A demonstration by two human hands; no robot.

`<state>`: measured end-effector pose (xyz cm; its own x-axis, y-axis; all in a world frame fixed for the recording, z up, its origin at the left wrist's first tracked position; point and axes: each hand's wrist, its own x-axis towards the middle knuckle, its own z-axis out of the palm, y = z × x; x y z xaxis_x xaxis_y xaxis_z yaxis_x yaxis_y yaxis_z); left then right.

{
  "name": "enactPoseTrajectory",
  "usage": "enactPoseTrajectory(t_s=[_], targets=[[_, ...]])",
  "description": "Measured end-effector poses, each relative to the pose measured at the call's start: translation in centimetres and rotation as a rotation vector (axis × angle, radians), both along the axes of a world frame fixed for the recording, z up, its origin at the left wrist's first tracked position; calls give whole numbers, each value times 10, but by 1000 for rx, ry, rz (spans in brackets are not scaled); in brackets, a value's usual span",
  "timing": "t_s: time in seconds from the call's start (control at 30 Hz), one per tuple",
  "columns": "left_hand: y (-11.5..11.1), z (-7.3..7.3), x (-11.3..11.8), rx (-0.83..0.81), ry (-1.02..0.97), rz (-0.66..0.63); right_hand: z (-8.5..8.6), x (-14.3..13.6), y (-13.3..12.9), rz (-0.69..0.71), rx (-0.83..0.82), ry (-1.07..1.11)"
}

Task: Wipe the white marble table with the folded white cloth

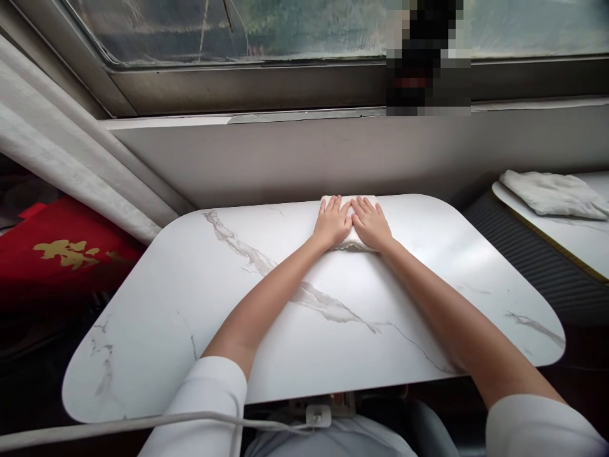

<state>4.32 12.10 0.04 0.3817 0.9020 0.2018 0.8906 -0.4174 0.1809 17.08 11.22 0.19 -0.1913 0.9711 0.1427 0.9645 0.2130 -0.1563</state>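
Note:
A folded white cloth point(353, 241) lies at the far edge of a white marble-patterned table point(266, 336). My left hand point(332, 222) rests flat on the left part of the cloth, fingers stretched out and slightly spread. On its right part lies my right hand point(371, 223), also flat with the fingers extended. The two hands are side by side, their thumbs close together. Neither hand wraps round the cloth; both press on it from above.
A wall and window frame point(247, 92) run behind the table. A second table with a crumpled white cloth point(554, 192) stands at the right. Left are a white curtain point(61, 120) and red fabric point(71, 247). A white cable point(118, 424) crosses the near side.

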Motion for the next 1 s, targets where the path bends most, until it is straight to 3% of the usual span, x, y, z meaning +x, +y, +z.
enactPoseTrajectory(t_s=[0.13, 0.4, 0.53, 0.63, 0.73, 0.87, 1.0], targets=[[-54, -1, 8, 23, 5, -52, 0, 19, -54, 92, -13, -62], [-204, 12, 3, -134, -79, -304, 3, 47, -205, 291, 52, -71], [-231, 20, 1, -289, -130, -413, 10, 58, -238, 302, 2, -43], [-220, 21, 11, -333, -145, -375, 10, 68, -228, 258, -25, -52], [-184, 18, 28, -300, -114, -349, 8, 81, -192, 225, -56, -75], [-104, 11, 50, -210, -38, -285, 7, 92, -111, 129, -136, -80], [-21, 6, 65, -128, 13, -247, 9, 87, -29, -12, -114, -61]])
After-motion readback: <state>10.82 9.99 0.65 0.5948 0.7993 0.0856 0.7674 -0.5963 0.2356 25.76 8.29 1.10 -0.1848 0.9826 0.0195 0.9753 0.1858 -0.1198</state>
